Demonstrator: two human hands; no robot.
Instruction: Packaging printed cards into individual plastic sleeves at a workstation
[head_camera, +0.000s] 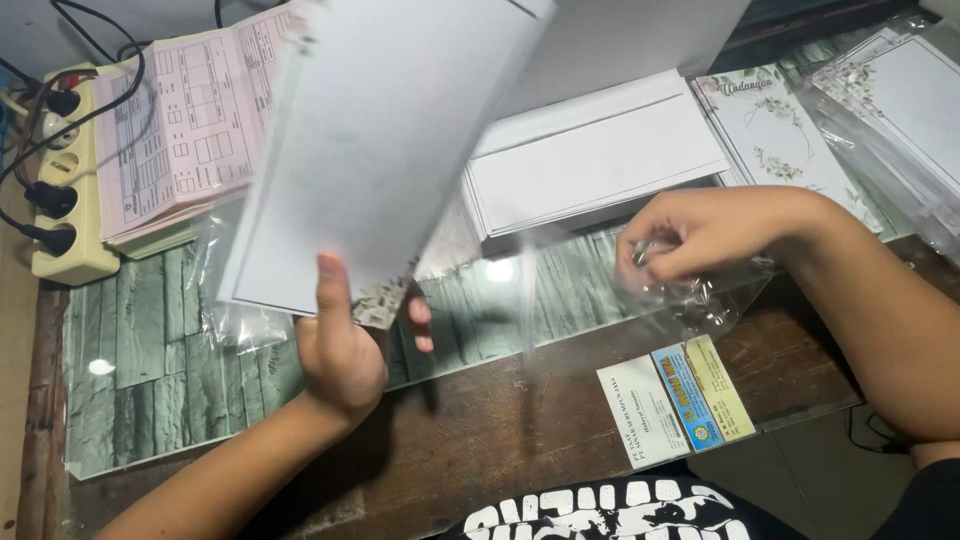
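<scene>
At the centre left of the frame the left hand (345, 345) is closed around the lower edge of a stack of white cards (375, 150), thumb up on the near face and fingers curled behind, holding the stack tilted above the surface (480, 440) so that it reaches to the top edge of the frame. A floral print shows at the stack's lower corner, just beside the fingers. At the centre right the right hand (690, 235) is closed, its fingertips pinching the crumpled mouth of a clear plastic sleeve (610, 300), which spreads leftward and downward over the green wood-pattern mat (160, 360). Behind the sleeve lies a pile of white envelopes (595, 160), and in the upper right are floral invitation cards (770, 130), some in clear wrapping. In the upper left a pink form pad (185, 125) lies beside a cream power strip (65, 180) with black plugs in it. Near the lower right edge of the surface, small business cards (675, 400) sit side by side, white, blue and yellow.
</scene>
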